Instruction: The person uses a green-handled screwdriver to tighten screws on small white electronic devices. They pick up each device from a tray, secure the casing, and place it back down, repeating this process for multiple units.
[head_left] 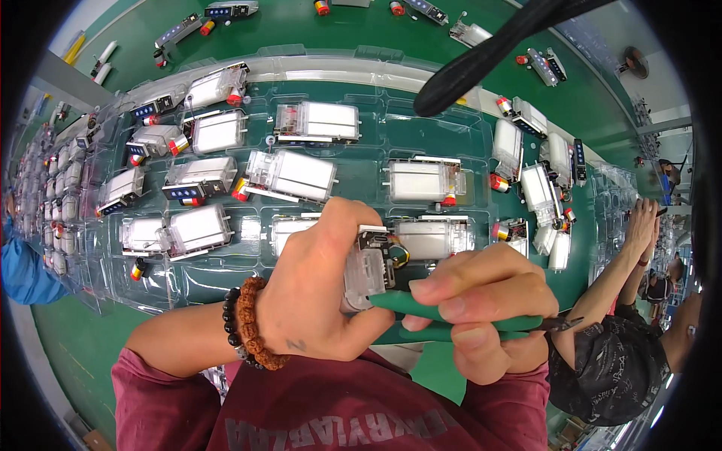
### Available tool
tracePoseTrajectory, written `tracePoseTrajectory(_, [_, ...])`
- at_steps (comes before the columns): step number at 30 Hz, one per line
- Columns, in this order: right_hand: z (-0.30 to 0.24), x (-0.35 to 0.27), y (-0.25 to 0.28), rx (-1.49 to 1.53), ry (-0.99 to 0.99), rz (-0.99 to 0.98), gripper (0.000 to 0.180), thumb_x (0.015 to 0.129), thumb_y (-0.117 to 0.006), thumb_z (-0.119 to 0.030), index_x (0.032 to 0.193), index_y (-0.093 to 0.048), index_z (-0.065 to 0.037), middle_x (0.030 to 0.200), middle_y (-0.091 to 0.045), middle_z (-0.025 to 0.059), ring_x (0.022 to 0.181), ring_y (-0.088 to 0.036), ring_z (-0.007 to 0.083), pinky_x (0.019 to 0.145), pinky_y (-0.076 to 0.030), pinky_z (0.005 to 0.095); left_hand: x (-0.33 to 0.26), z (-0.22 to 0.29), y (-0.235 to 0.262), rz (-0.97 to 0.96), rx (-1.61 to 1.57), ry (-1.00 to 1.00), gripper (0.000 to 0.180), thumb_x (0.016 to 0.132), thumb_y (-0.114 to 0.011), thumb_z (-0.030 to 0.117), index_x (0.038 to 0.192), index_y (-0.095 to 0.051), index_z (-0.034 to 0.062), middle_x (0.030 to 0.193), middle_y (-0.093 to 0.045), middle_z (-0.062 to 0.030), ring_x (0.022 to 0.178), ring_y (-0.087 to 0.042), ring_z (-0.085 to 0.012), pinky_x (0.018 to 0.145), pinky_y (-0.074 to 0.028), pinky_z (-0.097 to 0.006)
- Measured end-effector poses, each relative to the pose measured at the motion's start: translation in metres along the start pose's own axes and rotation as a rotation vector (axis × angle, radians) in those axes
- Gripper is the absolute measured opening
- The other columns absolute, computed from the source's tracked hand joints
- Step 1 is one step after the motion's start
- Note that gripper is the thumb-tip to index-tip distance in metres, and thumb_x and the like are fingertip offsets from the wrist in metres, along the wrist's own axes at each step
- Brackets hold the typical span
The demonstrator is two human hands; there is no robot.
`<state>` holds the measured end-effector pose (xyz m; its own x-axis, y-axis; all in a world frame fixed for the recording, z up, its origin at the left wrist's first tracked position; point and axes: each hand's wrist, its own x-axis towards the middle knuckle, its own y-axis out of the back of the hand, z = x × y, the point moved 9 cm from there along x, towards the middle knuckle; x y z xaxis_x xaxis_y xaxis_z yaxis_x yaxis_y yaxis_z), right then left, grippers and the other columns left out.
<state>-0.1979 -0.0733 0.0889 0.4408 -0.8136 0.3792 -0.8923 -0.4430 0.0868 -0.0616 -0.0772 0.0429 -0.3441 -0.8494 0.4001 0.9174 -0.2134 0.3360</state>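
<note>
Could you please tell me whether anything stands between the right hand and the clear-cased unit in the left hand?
Only the green-handled tool, held in the right hand: its left end is at the lower right of the clear-cased unit; whether they touch, I cannot tell. Nothing else visible lies between.

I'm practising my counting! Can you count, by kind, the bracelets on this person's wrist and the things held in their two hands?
Bracelets: 2, a brown beaded one and a black beaded one
Clear-cased device in the left hand: 1
Green-handled tool in the right hand: 1
Total: 4
</note>
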Motion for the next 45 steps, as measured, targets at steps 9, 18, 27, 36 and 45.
tracePoseTrajectory(9, [0.000, 0.004, -0.006, -0.108, 0.083, -0.072, 0.021, 0.096, -0.062, -0.019, 0.101, -0.058, 0.002, 0.100, -0.062, 0.0238, 0.071, -0.070, 0.0260, 0.061, -0.063, 0.0353, -0.002, -0.003, 0.004, 0.014, 0.145, 0.145, 0.062, 0.067, -0.074, 0.010, 0.116, -0.040, -0.0030, 0.074, -0.056, -0.0204, 0.064, -0.059, -0.0438, 0.055, -0.047, -0.047])
tracePoseTrajectory(18, [-0.002, 0.001, -0.011, -0.219, 0.090, -0.028, 0.017, 0.087, -0.067, -0.004, 0.103, -0.064, 0.002, 0.103, -0.066, 0.0241, 0.071, -0.071, 0.0242, 0.064, -0.060, 0.0317, -0.003, -0.005, 0.002, 0.020, 0.216, 0.132, 0.062, 0.066, -0.075, 0.007, 0.115, -0.040, -0.0030, 0.075, -0.056, -0.0217, 0.065, -0.059, -0.0450, 0.055, -0.047, -0.049])
tracePoseTrajectory(27, [0.007, -0.002, 0.009, 0.147, -0.039, 0.164, 0.021, 0.088, -0.064, 0.005, 0.108, -0.065, 0.001, 0.104, -0.066, 0.0232, 0.079, -0.071, 0.0241, 0.069, -0.061, 0.0312, 0.000, -0.004, 0.004, 0.037, 0.146, 0.124, 0.059, 0.068, -0.071, 0.007, 0.117, -0.040, -0.0032, 0.075, -0.055, -0.0222, 0.065, -0.059, -0.0460, 0.058, -0.048, -0.048])
tracePoseTrajectory(36, [0.001, -0.002, 0.006, -0.007, 0.043, 0.057, 0.021, 0.089, -0.064, 0.002, 0.110, -0.062, 0.001, 0.107, -0.065, 0.0236, 0.080, -0.072, 0.0248, 0.071, -0.062, 0.0323, 0.000, -0.002, 0.007, 0.068, 0.113, 0.056, 0.056, 0.068, -0.069, 0.006, 0.116, -0.041, -0.0027, 0.080, -0.056, -0.0197, 0.066, -0.061, -0.0419, 0.060, -0.049, -0.045])
tracePoseTrajectory(45, [-0.016, -0.011, 0.034, 0.151, 0.213, 0.286, 0.018, 0.098, -0.057, -0.013, 0.106, -0.053, 0.002, 0.105, -0.061, 0.0242, 0.070, -0.069, 0.0245, 0.063, -0.062, 0.0343, 0.003, 0.002, 0.013, 0.082, -0.308, -0.056, 0.055, 0.073, -0.066, 0.003, 0.120, -0.038, -0.0026, 0.099, -0.044, -0.0120, 0.084, -0.043, -0.0170, 0.072, -0.038, -0.033])
